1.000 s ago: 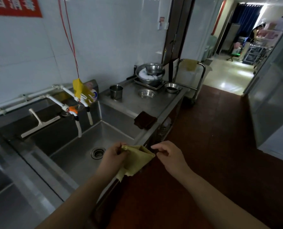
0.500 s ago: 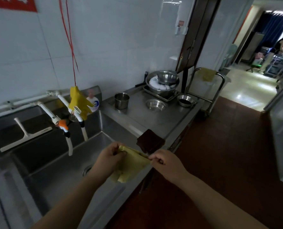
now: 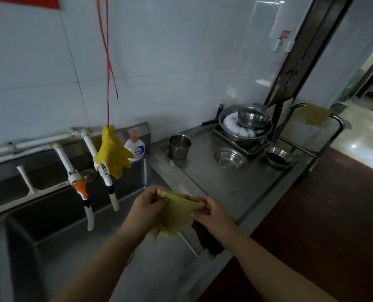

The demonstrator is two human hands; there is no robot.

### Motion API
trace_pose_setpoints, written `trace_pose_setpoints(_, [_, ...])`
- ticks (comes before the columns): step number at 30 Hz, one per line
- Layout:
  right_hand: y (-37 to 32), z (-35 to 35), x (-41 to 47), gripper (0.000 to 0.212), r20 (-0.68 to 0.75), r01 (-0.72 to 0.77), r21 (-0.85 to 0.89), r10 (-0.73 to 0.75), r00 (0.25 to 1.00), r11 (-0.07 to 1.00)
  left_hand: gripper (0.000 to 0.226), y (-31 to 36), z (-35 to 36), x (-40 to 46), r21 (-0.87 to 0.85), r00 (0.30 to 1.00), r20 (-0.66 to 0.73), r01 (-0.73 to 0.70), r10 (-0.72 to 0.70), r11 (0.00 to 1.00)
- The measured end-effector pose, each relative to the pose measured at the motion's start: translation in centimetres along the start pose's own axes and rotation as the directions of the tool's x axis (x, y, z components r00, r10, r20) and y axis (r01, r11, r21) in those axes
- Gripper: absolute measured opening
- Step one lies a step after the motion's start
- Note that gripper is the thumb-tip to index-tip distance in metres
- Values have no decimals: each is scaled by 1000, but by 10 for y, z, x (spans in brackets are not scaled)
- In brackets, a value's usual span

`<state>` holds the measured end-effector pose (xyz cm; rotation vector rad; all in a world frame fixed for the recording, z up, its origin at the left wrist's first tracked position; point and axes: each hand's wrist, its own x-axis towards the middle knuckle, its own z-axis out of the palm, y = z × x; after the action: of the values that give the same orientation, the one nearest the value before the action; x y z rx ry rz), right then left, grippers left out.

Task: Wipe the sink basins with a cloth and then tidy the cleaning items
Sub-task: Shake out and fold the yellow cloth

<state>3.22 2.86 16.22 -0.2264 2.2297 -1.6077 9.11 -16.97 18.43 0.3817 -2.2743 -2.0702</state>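
Both hands hold a yellow-green cloth (image 3: 177,211) above the near right corner of the sink basin (image 3: 57,240), over the steel rim where the basin meets the table (image 3: 231,184). The left hand (image 3: 147,207) has its grip pinched on the cloth's upper left corner, thumb and fingers curled around the bunched edge; the right hand (image 3: 211,214) has its grip pinched on the upper right corner, so the top edge is drawn between them and the rest hangs down in loose folds. Just right of the basin's near corner, under the right wrist, a dark brown cloth (image 3: 207,238) drapes over the table's front edge. At the back of the basin two white taps (image 3: 89,144) reach out from a wall pipe; the left one carries an orange fitting (image 3: 81,188). A yellow rubber glove (image 3: 112,152) hangs from a red string (image 3: 108,62) by the right tap, and behind it, on the basin's back right ledge, stands a white soap bottle (image 3: 135,149). A white squeegee (image 3: 28,190) lies on the back ledge to the basin's left. On the table right of the basin stand a steel cup (image 3: 179,146), a small steel bowl (image 3: 230,159), a bowl of dark liquid (image 3: 279,159) and a large steel basin (image 3: 245,125) on a tray. Farther right, another yellow cloth (image 3: 315,114) hangs on a cart rail (image 3: 336,127).
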Motion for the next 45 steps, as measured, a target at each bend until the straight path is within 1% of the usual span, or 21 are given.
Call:
trace_pose_setpoints(2, [-1,-1,25,28,31,-14,44,13,999,999,17,1,1,14,-16,999,-47,14,-15,1000])
trace_pose_setpoints(5, [-1,-3,65,10,87,-4,32,1,996,999,17,0,5,36,-46,990,-136,27,-33,999])
trace_pose_setpoints(7, [-1,-7,94,7,133,18,36,-23,991,999,14,-2,8,53,-49,972,-230,46,-56,998])
trace_pose_setpoints(9, [-1,-14,124,5,184,26,56,-36,982,998,13,-5,15,71,-40,927,-364,80,-89,996])
trace_pose_setpoints(11, [-1,-23,151,10,252,38,32,-45,967,999,11,-7,29,89,-36,875,-470,115,-118,993])
trace_pose_setpoints(13, [0,-34,174,8,307,80,-41,-63,950,996,9,-9,45,106,-23,829,-541,158,-145,987])
trace_pose_setpoints(15, [1,-46,194,8,322,158,-126,-111,940,979,8,-9,60,122,-20,782,-599,203,-174,979])
trace_pose_setpoints(18, [8,-58,220,8,325,247,-149,-189,927,957,5,-13,80,142,-83,723,-647,252,-244,964])
trace_pose_setpoints(21, [26,-62,236,9,318,312,-198,-240,917,929,7,-24,99,153,-203,654,-668,298,-354,933])
trace_pose_setpoints(23, [43,-61,241,12,281,325,-257,-251,926,910,12,-34,109,158,-266,617,-660,340,-428,902])
trace_pose_setpoints(24, [52,-60,244,14,258,318,-278,-249,934,907,16,-39,114,160,-302,612,-640,356,-464,885])
trace_pose_setpoints(26, [68,-60,250,16,209,278,-277,-225,952,920,26,-50,122,165,-386,630,-576,352,-521,853])
trace_pose_setpoints(29, [83,-59,264,13,165,151,-235,-114,980,960,47,-65,126,173,-438,698,-472,343,-538,831])
trace_pose_setpoints(30, [86,-58,269,10,163,116,-234,-79,983,965,54,-69,126,177,-424,719,-449,350,-530,835])
trace_pose_setpoints(32, [89,-55,282,11,167,77,-244,-37,985,967,60,-77,123,187,-357,750,-435,364,-498,860])
trace_pose_setpoints(36, [86,-44,313,12,163,31,-240,8,987,970,54,-90,111,217,-194,776,-471,373,-420,907])
trace_pose_setpoints(39, [77,-35,336,30,255,37,-217,20,967,975,44,-101,91,244,-80,774,-504,401,-384,912])
trace_pose_setpoints(41, [71,-27,353,42,324,88,-248,-3,946,965,40,-109,74,263,-27,777,-519,402,-356,915])
trace_pose_setpoints(43, [65,-16,371,47,346,173,-304,-61,936,937,41,-118,56,282,0,782,-530,386,-327,922])
trace_pose_setpoints(45, [61,-2,388,46,334,254,-341,-136,933,905,45,-128,41,299,11,791,-525,376,-315,927])
